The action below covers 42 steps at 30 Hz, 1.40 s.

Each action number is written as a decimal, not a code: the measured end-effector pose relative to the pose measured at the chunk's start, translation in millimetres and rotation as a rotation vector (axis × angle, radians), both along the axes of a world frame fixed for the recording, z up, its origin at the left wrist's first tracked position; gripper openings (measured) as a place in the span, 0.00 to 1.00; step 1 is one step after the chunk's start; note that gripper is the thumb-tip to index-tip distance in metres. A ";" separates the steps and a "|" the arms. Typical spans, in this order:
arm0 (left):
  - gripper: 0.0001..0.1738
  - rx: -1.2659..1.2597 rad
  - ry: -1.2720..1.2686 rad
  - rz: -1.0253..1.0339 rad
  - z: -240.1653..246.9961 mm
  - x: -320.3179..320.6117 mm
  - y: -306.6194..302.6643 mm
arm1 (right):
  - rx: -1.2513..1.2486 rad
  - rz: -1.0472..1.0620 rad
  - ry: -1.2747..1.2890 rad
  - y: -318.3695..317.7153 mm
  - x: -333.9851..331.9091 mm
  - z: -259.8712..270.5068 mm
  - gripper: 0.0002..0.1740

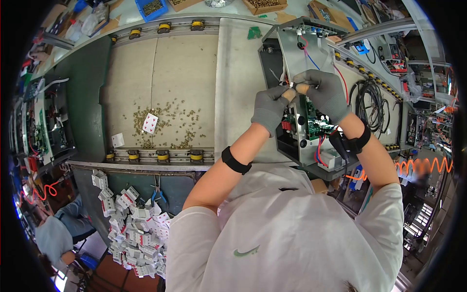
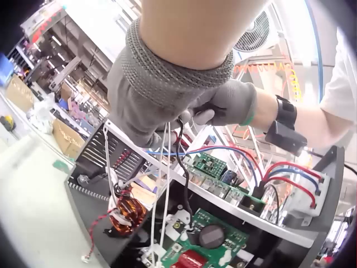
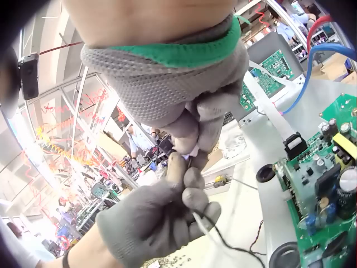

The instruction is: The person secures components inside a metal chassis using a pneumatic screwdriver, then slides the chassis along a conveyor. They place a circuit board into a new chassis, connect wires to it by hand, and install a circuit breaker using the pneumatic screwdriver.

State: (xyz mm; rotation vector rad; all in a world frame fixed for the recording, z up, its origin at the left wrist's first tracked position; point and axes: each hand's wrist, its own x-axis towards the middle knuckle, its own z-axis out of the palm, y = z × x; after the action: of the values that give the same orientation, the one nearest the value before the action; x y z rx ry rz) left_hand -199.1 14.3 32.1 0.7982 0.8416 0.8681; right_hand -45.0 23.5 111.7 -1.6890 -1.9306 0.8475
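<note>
Both hands wear grey gloves with bare thumb tips and meet above an opened metal equipment case (image 1: 301, 153) holding green circuit boards (image 2: 209, 237). My left hand (image 1: 270, 108) grips a black wire (image 3: 227, 241) and a white wire (image 3: 211, 230), which run down out of its curled fingers. My right hand (image 1: 328, 92) pinches a small white piece (image 3: 193, 152) at its fingertips, right against the left thumb and fingers. The fingers partly hide this piece. Below the hands in the left wrist view, a copper coil (image 2: 128, 215) sits inside the case.
Small brass-coloured parts (image 1: 165, 126) lie scattered on the bench with a playing card (image 1: 150, 123). Grey-white modules (image 1: 138, 228) are piled lower left, near blue-handled pliers (image 1: 158, 195). Coiled black cable (image 1: 368, 104) lies right of the case. Red and blue wires (image 2: 279, 167) arch over it.
</note>
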 end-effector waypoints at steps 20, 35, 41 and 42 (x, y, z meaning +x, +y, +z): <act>0.13 0.073 0.197 -0.157 -18.0 -20.6 -10.3 | -0.372 -0.137 -0.041 -23.8 -13.0 1.1 0.10; 0.12 -0.118 0.129 -0.531 -78.4 29.6 -33.7 | -0.358 0.193 -0.557 -70.2 3.1 45.0 0.34; 0.12 -0.359 -0.048 -0.574 -84.8 30.6 -28.5 | -0.364 0.170 -0.444 -69.5 7.7 41.7 0.35; 0.12 -0.270 -0.113 -0.591 -91.6 30.6 -29.5 | -0.367 0.176 -0.442 -69.0 7.3 41.2 0.35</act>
State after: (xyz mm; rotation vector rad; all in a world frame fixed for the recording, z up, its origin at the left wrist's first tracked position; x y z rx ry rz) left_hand -168.4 -15.2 -59.6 0.6970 0.5589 0.2650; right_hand -37.7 -45.5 152.9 -2.0818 -2.3566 1.0093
